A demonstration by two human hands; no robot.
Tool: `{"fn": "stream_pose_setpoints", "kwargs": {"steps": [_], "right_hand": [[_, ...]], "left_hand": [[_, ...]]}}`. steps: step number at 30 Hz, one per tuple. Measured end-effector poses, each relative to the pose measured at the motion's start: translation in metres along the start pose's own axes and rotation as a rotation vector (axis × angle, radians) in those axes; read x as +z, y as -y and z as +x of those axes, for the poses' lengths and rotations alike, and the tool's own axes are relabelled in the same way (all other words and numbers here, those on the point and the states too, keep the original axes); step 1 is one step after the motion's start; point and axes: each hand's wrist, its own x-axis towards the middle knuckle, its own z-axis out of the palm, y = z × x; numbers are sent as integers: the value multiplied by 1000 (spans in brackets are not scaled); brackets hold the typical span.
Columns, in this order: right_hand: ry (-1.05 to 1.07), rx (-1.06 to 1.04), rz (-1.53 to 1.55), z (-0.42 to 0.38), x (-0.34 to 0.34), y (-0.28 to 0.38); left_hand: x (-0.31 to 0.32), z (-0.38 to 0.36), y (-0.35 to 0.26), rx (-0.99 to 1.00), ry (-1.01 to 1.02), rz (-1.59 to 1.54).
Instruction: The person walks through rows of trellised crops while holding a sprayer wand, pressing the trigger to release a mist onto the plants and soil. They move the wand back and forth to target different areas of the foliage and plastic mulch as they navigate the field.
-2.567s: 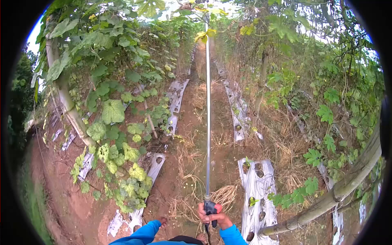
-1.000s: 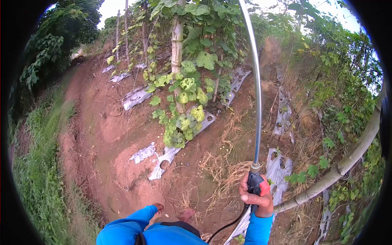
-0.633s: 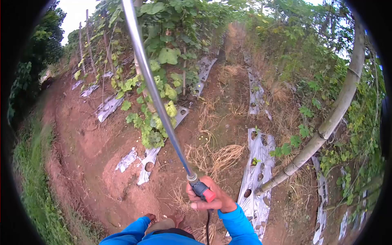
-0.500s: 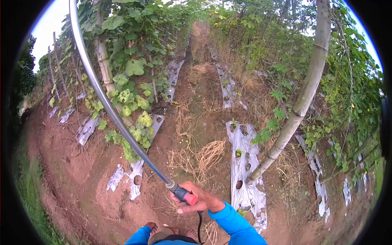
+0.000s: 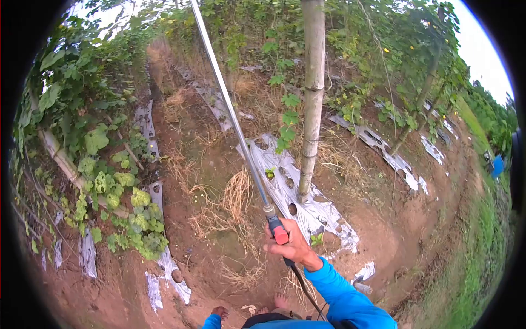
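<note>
My right hand [image 5: 293, 244] is closed round the dark grip of a spray wand [image 5: 235, 123]. A red cap or knob [image 5: 280, 236] shows at the top of the grip, beside my fingers. The long shiny metal tube rises from the grip, leans a little left and runs out of the top of the view. From below the grip a black hose [image 5: 304, 285] drops toward my body. Low down by my side, my left hand [image 5: 221, 312] hangs near my bare feet, small in view, its fingers hard to make out.
A bamboo post [image 5: 312, 104] stands right of the wand, in a strip of torn silvery plastic mulch [image 5: 323, 214] with holes. Leafy vines [image 5: 98, 142] climb at the left. Dry straw [image 5: 238, 194] lies on the bare soil path. Grass [image 5: 476, 274] and a blue object [image 5: 497, 165] are at the right.
The view has turned to the right. The wand, held in my right hand throughout, now stands more upright and points along the right-hand row instead of over the left vines.
</note>
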Motion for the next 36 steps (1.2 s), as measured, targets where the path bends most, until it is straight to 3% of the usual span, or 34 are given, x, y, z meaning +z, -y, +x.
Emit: {"fn": "stream_pose_setpoints", "kwargs": {"steps": [3, 6, 8, 10, 12, 14, 17, 20, 27, 30, 36], "right_hand": [[-1, 43, 102, 10, -19, 40], [-188, 33, 127, 5, -31, 66], [-343, 12, 137, -8, -36, 84], [-436, -23, 275, -21, -43, 94], [-443, -2, 378, -33, -62, 99], [-426, -36, 479, -46, -83, 97], [-356, -110, 551, -69, -115, 92], [-429, -155, 478, -88, -147, 92], [-232, -323, 560, -108, -205, 131], [-245, -337, 505, -107, -239, 156], [-620, -230, 299, -130, -321, 185]], "left_hand": [[1, -2, -3, -136, -13, -16], [-8, 16, 8, -147, 76, -60], [7, 9, 0, -87, -160, 214], [-7, 23, -2, -108, -41, 164], [-9, 24, -4, -127, 80, 100], [3, 14, -5, -48, -106, 299], [-12, 11, 6, 29, -45, 287], [-35, 39, 18, -48, 21, 249], [-15, 8, 31, -53, -101, 371], [-11, 8, 37, -71, -88, 360], [6, 22, 54, -9, -88, 368]]}}
